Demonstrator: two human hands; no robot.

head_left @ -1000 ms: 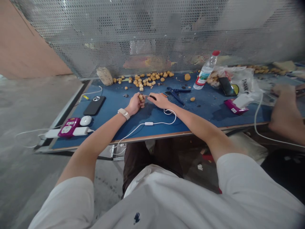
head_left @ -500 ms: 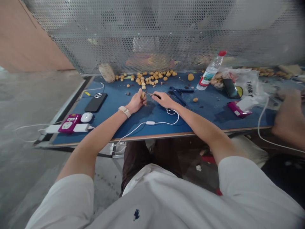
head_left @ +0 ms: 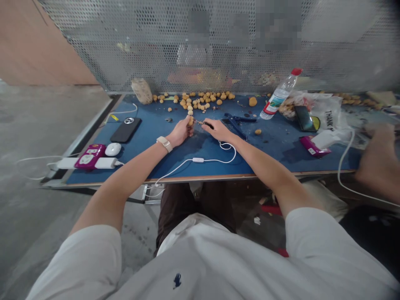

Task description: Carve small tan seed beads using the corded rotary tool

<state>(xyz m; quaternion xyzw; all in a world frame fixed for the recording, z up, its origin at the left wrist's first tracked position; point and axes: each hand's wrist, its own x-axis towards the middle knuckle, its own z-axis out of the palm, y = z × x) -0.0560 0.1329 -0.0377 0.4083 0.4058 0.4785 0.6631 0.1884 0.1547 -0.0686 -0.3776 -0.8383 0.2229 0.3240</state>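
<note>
In my left hand is a small, round, tan nut-like piece, pinched between thumb and fingers. My right hand grips a slim corded tool with a black handle; its thin metal tip points left at the piece. Whether tip and piece touch, I cannot tell. A white cable with an inline switch loops below my right hand. Just beyond both hands lies a scattered heap of similar tan pieces. Blue-handled pliers or cutters rest right of my right hand.
A red-capped bottle leans at the back right, near a plastic bag and a phone. Purple power sockets and a black phone lie left. Another person's arm reaches in at right. Perforated metal stands behind the table.
The view has shifted slightly. My left hand has turned the tan piece a little, so more of it shows. The tool stays in my right hand, tip toward the piece.
</note>
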